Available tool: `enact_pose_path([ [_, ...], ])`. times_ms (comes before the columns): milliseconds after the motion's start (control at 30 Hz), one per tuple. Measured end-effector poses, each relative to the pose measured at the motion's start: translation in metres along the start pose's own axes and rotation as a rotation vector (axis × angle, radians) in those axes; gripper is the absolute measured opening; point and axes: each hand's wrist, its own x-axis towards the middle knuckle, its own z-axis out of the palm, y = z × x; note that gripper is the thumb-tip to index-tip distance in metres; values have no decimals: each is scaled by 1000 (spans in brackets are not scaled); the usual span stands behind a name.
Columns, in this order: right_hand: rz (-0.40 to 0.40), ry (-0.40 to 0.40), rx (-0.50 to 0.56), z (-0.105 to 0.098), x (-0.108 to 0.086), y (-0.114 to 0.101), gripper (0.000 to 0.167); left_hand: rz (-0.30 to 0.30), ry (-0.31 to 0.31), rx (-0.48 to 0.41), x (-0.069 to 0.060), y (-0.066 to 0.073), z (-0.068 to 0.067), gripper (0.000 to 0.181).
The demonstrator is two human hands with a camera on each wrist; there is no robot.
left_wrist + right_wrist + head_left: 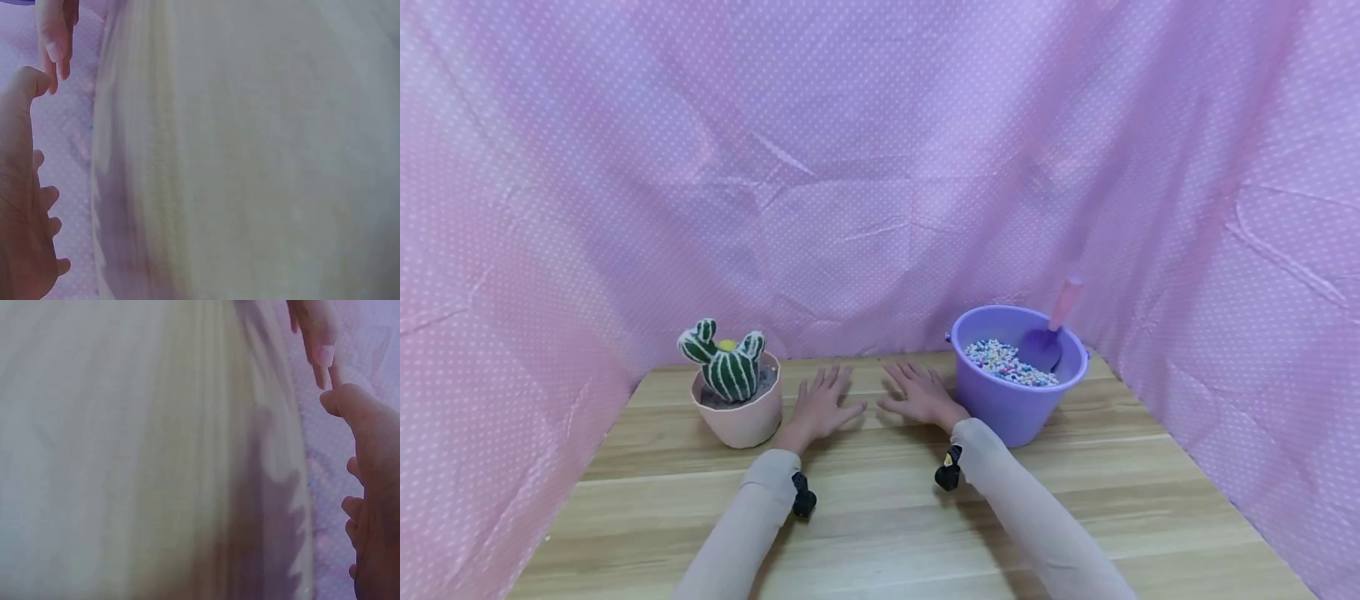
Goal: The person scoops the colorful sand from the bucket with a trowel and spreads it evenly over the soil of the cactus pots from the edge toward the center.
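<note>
Between the two pots, my left hand [822, 408] is spread palm down over the table, fingers straight and holding nothing. My right hand [917, 396] mirrors it, also spread and holding nothing. Left of the left hand stands a pink pot [741, 421] with a green and white knitted-looking cactus [732, 372] in grey soil. Beside the right hand is a purple bucket [1007, 408] partly filled with small multicoloured beads [1002, 361]. A toy shovel [1041, 346] with a pink handle leans in the bucket, its purple blade touching the beads. Both wrist views show the thumbs held out.
A wooden table [880, 533] lies under everything. Pink polka-dot cloth [865, 208] hangs behind it and along both sides. Each sleeve cuff carries a small black wrist camera, one on the left [803, 497] and one on the right [949, 471].
</note>
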Motion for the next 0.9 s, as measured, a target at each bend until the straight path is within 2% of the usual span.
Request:
enact_pose_path([
  [233, -83, 55, -19, -20, -1, -16, 85, 53, 108, 0, -1, 3, -11, 89],
  [433, -150, 103, -75, -50, -7, -37, 85, 93, 215, -105, -8, 13, -30, 88],
  [567, -184, 173, -81, -77, -18, -49, 86, 108, 278, -186, -13, 22, -46, 86],
  [733, -207, 276, -14, -121, -42, -48, 86, 174, 360, -337, -16, 41, -57, 84],
  [800, -198, 313, 15, -138, -54, -39, 86, 201, 361, -412, -17, 51, -57, 84],
  [900, -177, 381, 85, -161, -75, -20, 86, 210, 311, -560, -16, 70, -52, 86],
])
